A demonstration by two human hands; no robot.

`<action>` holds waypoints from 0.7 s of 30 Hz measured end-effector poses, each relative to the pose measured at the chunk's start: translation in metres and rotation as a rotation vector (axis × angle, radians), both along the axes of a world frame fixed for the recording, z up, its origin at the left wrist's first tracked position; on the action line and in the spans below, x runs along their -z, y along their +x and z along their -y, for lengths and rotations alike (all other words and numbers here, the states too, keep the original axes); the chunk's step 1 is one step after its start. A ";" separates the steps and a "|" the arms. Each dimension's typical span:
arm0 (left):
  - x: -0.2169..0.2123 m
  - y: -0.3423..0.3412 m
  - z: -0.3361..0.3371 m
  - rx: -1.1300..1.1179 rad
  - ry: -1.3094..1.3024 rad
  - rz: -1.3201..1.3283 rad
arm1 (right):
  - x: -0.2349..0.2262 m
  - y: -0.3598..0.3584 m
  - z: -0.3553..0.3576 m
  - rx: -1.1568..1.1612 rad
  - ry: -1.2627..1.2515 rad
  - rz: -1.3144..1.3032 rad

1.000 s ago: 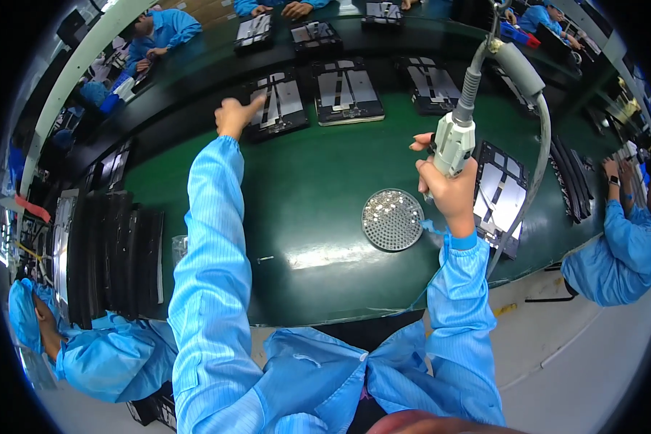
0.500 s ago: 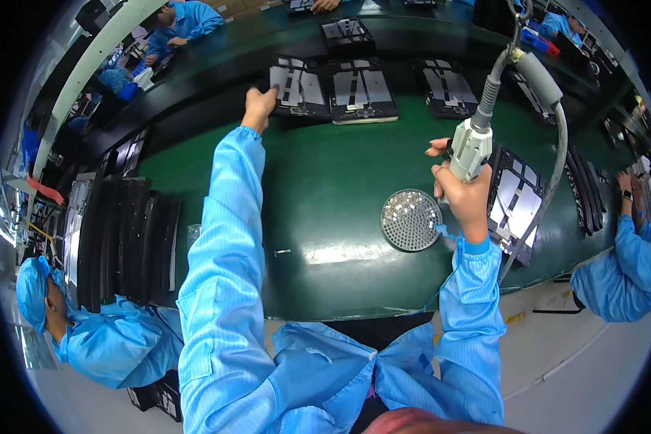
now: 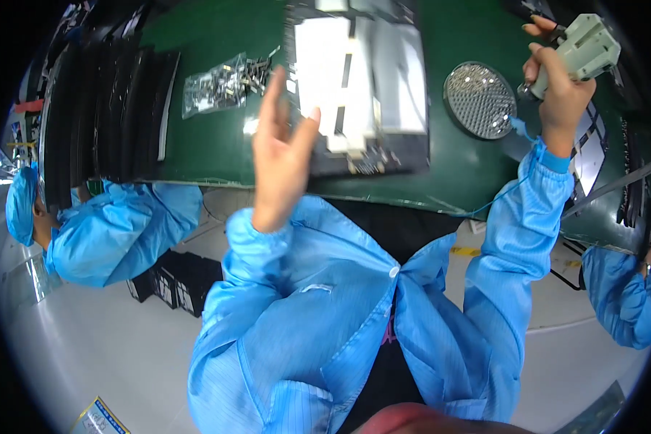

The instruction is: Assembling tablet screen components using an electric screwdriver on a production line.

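Since half a second ago, one opened flat device seems to have come from the far row to the near part of the table, and the left hand has drawn back toward the body with it.

Largest is the green table; on its left side stands a tight row of dark panels. The opened device is in front of the person, close to the table edge, silver plates upward; because of blur, I cannot tell if it rests fully. A second device is partly hidden by the right sleeve. The left hand is at the left edge of the first device, fingers and thumb spread apart; whether the thumb touches it, I cannot tell. The right hand has its fingers clamped around a pale handheld tool, whose tip is just beside a round dish. Smaller is a clear bag, and smallest are the loose metal parts near it.

In my judgement, the step in hand is placing the device in the working position. The next move would call for a steady device, with the tool kept clear of its plates.
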State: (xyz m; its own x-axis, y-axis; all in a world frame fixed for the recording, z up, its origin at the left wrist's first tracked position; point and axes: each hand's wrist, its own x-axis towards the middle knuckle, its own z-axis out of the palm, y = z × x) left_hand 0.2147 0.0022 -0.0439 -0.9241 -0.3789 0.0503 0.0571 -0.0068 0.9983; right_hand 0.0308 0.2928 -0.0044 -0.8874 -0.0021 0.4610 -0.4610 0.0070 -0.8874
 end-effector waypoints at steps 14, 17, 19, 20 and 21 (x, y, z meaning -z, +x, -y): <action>0.014 0.057 -0.001 0.056 -0.950 0.086 | 0.002 0.007 0.004 -0.058 0.043 -0.191; 0.018 0.017 0.037 -0.079 -0.909 0.045 | -0.025 0.038 0.036 0.046 -0.060 0.050; 0.017 -0.005 0.050 -0.107 -1.059 0.093 | -0.026 0.037 0.042 -0.011 -0.102 0.073; 0.021 -0.010 0.055 -0.087 -1.107 0.076 | -0.024 0.036 0.042 -0.066 -0.134 0.064; 0.022 -0.015 0.054 -0.076 -1.153 0.006 | -0.026 0.035 0.044 -0.110 -0.136 0.073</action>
